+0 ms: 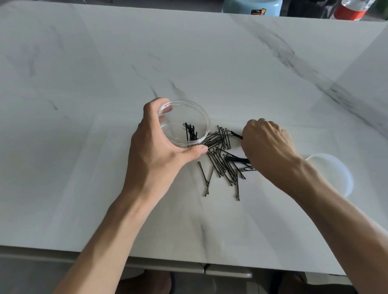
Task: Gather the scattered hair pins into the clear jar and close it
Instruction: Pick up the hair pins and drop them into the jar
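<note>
The left hand [158, 147] wraps the clear jar [185, 121], thumb at the near wall and fingers over the far rim, holding it tipped with its mouth toward the camera; a few black hair pins already lie in its bottom. To do this step well, I judge the jar should stay close beside the pile so each pinch travels little. Just right of it, the scattered hair pins [222, 160] lie crisscrossed on the white marbled table [89, 85]: thin wires, glossy, with looped ends, likely slippery and prone to tangling. The right hand [268, 145] is curled over the pile's right edge, fingers pinched on several pins that poke out beside them. Farther right, partly behind the forearm, rests the translucent round lid [333, 172].
</note>
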